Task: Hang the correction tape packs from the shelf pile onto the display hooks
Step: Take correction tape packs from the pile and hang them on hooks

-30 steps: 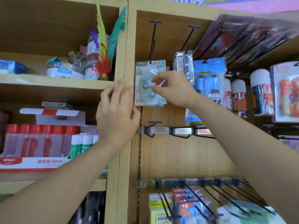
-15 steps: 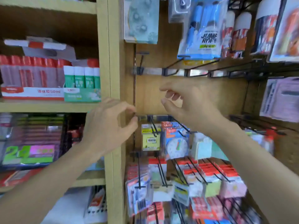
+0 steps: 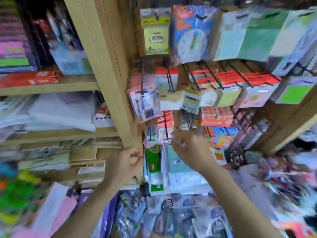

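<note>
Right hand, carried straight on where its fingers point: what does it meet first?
Likely the small red-and-pink hanging packet just beyond the right hand's fingertips; blur leaves the depth unclear.

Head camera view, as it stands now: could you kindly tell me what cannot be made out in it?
All in the head view, mostly through motion blur:
- Right hand: whether its fingers pinch a pack or touch nothing.
- Left hand: fingers curled, palm turned away; whether it holds anything.
- Packs along the bottom edge: smeared, so which are correction tape.
- Yellow pack: print unreadable.
</note>
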The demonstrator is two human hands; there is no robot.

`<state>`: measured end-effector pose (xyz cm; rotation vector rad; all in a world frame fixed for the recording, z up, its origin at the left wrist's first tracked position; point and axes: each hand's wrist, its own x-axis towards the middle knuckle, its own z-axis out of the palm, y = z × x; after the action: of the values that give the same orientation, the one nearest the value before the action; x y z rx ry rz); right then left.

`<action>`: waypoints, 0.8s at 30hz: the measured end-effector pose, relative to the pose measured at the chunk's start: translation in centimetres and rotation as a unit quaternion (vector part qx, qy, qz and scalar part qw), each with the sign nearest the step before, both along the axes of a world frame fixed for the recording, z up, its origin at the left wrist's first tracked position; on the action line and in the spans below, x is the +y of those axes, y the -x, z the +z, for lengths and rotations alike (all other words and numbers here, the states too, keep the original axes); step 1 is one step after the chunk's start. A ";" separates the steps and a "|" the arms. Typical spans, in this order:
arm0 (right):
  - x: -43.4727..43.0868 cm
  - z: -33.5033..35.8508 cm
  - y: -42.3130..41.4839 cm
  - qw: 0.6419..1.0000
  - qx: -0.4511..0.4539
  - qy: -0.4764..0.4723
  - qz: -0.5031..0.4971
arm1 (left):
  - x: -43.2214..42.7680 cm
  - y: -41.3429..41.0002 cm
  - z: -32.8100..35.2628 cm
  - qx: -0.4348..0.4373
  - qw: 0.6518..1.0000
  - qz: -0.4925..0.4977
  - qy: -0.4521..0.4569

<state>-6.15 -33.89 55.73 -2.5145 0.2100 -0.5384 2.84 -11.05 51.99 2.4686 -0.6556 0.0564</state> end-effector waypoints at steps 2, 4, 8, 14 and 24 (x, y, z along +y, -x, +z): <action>0.1 -4.2 1.0 0.998 0.057 -0.033 -0.008 | 0.5 0.8 -3.8 0.038 0.999 0.008 -0.038; 0.2 -8.1 2.1 0.987 0.143 -0.064 -0.022 | 1.1 1.8 -7.0 0.082 0.994 0.009 -0.066; 0.3 -15.3 4.5 0.946 0.297 -0.124 -0.045 | 2.6 3.5 -12.7 0.199 0.972 0.019 -0.119; 1.4 -24.9 8.9 0.873 0.451 -0.176 -0.063 | 5.7 6.8 -21.7 0.378 0.909 0.047 -0.168; 3.2 -38.3 14.1 0.795 0.540 -0.250 -0.118 | 9.3 9.7 -37.2 0.496 0.844 0.059 -0.193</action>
<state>-20.23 -30.66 17.39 -1.9685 0.9463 0.8466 -6.81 -1.75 14.84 2.4264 -0.0367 -1.3274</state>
